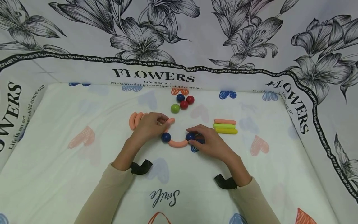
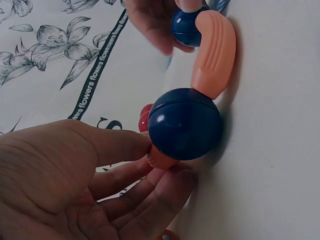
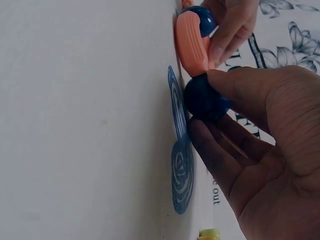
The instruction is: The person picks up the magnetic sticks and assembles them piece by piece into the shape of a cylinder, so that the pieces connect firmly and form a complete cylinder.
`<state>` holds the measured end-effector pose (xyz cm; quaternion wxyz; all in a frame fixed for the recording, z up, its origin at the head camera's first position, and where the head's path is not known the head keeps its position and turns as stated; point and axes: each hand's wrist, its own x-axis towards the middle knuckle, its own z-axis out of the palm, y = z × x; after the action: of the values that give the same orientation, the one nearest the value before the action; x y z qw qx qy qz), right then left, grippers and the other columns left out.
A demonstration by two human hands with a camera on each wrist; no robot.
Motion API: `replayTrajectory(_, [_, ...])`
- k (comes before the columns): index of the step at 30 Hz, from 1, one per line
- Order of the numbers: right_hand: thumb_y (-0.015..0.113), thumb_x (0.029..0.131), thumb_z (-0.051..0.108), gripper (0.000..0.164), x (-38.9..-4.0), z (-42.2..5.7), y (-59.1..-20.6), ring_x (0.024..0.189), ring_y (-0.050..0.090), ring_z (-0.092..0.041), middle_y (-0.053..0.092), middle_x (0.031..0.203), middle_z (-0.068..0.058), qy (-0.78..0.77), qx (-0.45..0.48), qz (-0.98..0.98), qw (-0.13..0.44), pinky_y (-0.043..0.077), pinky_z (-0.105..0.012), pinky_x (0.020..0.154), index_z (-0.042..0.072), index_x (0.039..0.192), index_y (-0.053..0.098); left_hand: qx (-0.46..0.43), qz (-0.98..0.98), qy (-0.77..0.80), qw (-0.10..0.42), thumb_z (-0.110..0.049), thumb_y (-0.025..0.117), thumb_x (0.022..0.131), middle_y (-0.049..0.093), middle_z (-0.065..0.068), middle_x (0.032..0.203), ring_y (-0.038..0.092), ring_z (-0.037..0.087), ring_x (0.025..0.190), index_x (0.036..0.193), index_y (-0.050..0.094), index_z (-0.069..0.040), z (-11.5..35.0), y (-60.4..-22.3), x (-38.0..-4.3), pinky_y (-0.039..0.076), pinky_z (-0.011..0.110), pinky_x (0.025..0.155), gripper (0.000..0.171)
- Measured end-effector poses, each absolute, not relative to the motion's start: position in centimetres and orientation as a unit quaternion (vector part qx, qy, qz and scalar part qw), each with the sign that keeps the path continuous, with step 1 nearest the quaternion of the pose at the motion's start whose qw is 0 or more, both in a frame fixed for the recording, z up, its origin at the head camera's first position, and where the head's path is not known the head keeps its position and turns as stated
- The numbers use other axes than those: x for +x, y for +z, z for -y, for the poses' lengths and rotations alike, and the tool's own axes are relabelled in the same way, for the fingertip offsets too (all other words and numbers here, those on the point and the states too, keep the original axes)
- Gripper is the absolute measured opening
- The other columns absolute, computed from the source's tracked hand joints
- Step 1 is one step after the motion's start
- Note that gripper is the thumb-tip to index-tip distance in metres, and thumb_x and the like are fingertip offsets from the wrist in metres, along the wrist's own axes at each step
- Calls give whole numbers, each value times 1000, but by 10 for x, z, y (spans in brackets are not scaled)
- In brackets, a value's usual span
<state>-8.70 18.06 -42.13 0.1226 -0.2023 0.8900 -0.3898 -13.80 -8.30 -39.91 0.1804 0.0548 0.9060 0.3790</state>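
My left hand pinches an orange curved rod between thumb and fingers, right at the left blue ball. Another orange curved rod, ribbed on its side, links that ball to the right blue ball. The thumb and fingers of my right hand hold the right ball. Both balls and the linking rod form a shallow U on the white cloth. Whether the pinched rod is fully joined to the left ball, I cannot tell.
Several loose balls lie farther back: a blue one, two red and a green. More orange curved rods sit left, partly behind my left hand. Straight rods, orange, green and yellow, are lined up at right.
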Motion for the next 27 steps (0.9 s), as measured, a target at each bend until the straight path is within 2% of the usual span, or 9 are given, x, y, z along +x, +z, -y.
replayTrajectory(12, [80, 96, 16, 35, -82, -180, -420, 115, 68, -17, 71, 126, -1, -405, -186, -888, 117, 61, -38, 100, 15, 129, 72, 58, -907, 379, 173, -34, 72, 100, 78, 9, 111, 72, 25, 103, 124, 77, -9, 80, -401, -136, 58, 40, 89, 35])
replayTrajectory(27, [80, 95, 15, 40, -84, -185, -414, 123, 66, -21, 69, 133, -4, -399, -198, -883, 149, 58, -40, 106, 14, 134, 71, 68, -904, 387, 171, -35, 72, 100, 79, 6, 108, 70, 20, 95, 125, 77, -9, 80, -402, -136, 56, 33, 81, 36])
